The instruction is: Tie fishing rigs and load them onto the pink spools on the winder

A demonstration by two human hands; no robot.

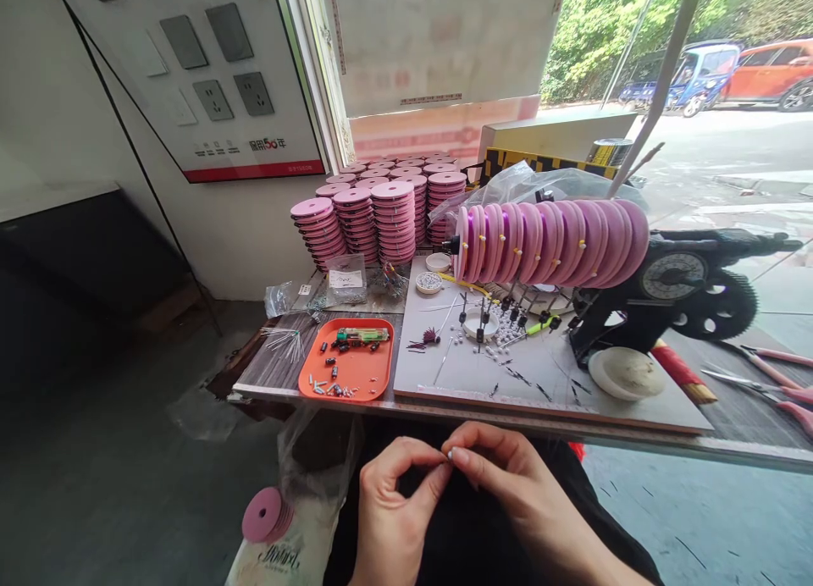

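My left hand and my right hand meet above my lap, just in front of the table edge. Thumb and forefinger are pinched together on each. A tiny white bead-like piece shows at the tips of my right fingers. What the left fingertips pinch is too small to make out. Beyond the hands, a white board carries loose white beads, thin black-tipped pieces and a shallow white dish. Left of it, an orange tray holds small black parts and a green-labelled item.
A black winding machine carries a row of pink discs over the board. Stacks of pink spools stand behind. Pliers and scissors lie at the right, near a cream bowl. A pink spool rests low left.
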